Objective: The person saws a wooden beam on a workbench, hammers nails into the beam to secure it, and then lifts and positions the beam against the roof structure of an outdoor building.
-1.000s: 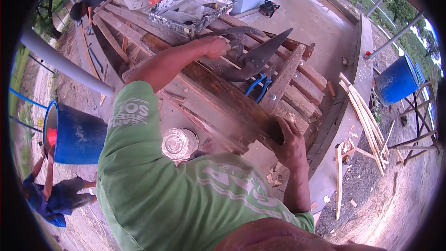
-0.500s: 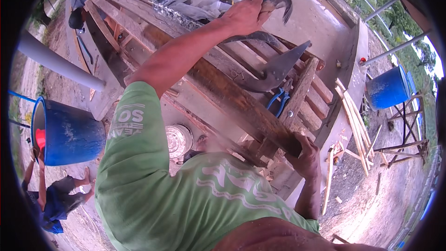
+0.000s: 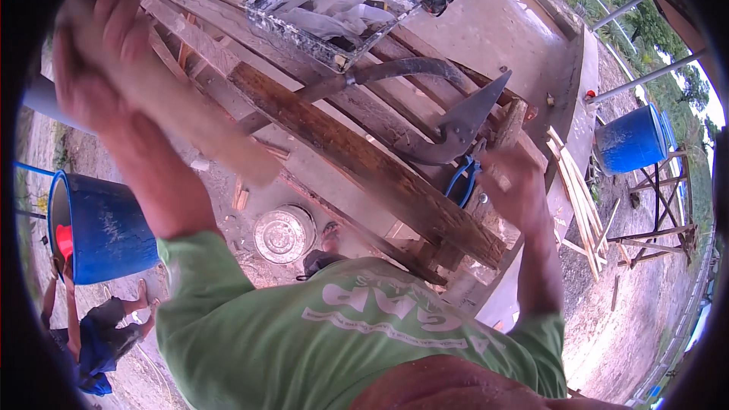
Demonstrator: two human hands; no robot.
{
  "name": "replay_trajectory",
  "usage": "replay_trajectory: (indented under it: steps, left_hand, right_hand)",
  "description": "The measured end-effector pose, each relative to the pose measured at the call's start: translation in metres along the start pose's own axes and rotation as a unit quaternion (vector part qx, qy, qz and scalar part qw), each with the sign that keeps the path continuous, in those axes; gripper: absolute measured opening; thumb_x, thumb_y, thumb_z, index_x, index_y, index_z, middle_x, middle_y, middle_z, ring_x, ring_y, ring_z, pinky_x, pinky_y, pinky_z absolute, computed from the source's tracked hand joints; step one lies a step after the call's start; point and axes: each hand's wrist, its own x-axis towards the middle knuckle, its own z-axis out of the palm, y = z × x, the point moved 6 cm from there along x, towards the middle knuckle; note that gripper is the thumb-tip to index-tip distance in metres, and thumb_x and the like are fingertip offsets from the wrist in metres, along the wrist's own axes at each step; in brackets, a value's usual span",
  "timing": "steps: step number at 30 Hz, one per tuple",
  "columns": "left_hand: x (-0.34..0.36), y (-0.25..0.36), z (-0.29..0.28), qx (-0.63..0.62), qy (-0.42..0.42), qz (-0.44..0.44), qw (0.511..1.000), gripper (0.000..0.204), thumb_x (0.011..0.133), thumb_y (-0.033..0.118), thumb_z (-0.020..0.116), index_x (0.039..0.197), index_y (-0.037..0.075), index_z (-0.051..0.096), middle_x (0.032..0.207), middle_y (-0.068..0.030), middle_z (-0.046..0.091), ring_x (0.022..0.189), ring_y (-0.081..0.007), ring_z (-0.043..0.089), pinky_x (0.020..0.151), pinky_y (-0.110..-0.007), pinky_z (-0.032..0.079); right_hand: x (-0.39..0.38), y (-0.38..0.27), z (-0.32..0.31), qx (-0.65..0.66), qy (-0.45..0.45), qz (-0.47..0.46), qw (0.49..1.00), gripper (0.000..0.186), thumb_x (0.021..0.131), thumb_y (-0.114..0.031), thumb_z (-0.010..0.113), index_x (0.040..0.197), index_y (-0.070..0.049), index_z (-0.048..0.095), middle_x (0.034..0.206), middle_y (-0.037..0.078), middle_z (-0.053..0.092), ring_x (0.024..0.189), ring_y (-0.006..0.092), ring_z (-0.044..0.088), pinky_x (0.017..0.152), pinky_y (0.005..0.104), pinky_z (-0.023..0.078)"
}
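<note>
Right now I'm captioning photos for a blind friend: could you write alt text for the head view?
The left hand, at upper left, grips a long, blurred tan bar, while the blurred right hand is near blue-handled pliers. Beyond the person's green shirt lie a wooden beam, wooden slats, a dark pointed blade and a spattered tray.

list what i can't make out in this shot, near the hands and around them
Head view:
- Wooden piece in the left hand: motion-blurred, upper end lost by the dark rim.
- Right hand: blurred, so whether it touches anything is unclear.
- Co-worker: head lost at the dark left rim.
- Large blue bucket: inside mostly hidden by its own wall.
</note>
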Motion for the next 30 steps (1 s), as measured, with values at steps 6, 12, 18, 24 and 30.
replay_trajectory:
  steps: [6, 12, 18, 24, 30]
  left_hand:
    - [-0.188, -0.031, -0.06, 0.169, 0.286, 0.002, 0.943, 0.053, 0.102, 0.047, 0.048, 0.129, 0.002, 0.047, 0.088, -0.0047, 0.048, 0.063, -0.0137, 0.046, 0.044, -0.027, 0.042]
    - [-0.335, -0.028, -0.072, 0.378, 0.479, -0.114, 0.784, 0.051, 0.101, 0.053, 0.049, 0.115, 0.004, 0.052, 0.078, -0.0025, 0.055, 0.052, -0.0119, 0.05, 0.042, -0.026, 0.041]
    - [-0.368, -0.027, -0.074, 0.329, 0.561, -0.086, 0.755, 0.048, 0.101, 0.052, 0.049, 0.116, 0.006, 0.052, 0.08, -0.0018, 0.054, 0.056, -0.0117, 0.051, 0.044, -0.027, 0.043]
    - [-0.378, -0.041, -0.095, 0.246, 0.624, -0.004, 0.741, 0.047, 0.099, 0.052, 0.053, 0.115, 0.007, 0.054, 0.077, -0.0019, 0.052, 0.056, -0.0132, 0.051, 0.045, -0.029, 0.045]
    - [-0.395, -0.072, -0.109, 0.169, 0.637, -0.026, 0.752, 0.049, 0.099, 0.052, 0.054, 0.122, 0.009, 0.049, 0.087, -0.0014, 0.05, 0.064, -0.0137, 0.051, 0.053, -0.032, 0.045]
  right_hand:
    - [0.234, -0.005, 0.103, -0.038, -0.078, -0.153, 0.984, 0.019, 0.088, -0.016, 0.066, 0.103, -0.007, 0.074, 0.091, 0.014, 0.068, 0.084, 0.0329, 0.066, 0.076, 0.0411, 0.052]
    - [0.319, 0.002, 0.205, -0.147, -0.302, -0.013, 0.942, 0.051, 0.079, -0.002, 0.052, 0.123, -0.02, 0.07, 0.102, 0.022, 0.071, 0.094, 0.0349, 0.07, 0.081, 0.0434, 0.054]
    - [0.329, 0.017, 0.222, -0.112, -0.159, -0.129, 0.972, 0.038, 0.077, -0.002, 0.054, 0.109, -0.011, 0.074, 0.105, 0.025, 0.068, 0.097, 0.0411, 0.066, 0.083, 0.0455, 0.053]
    - [0.328, -0.006, 0.22, -0.141, -0.116, -0.195, 0.964, 0.025, 0.08, -0.006, 0.057, 0.098, -0.006, 0.074, 0.103, 0.024, 0.069, 0.098, 0.0416, 0.066, 0.085, 0.0492, 0.052]
    - [0.334, -0.011, 0.222, -0.2, -0.174, -0.09, 0.96, 0.022, 0.084, -0.007, 0.056, 0.098, -0.001, 0.072, 0.105, 0.024, 0.068, 0.101, 0.0411, 0.066, 0.088, 0.0496, 0.052]
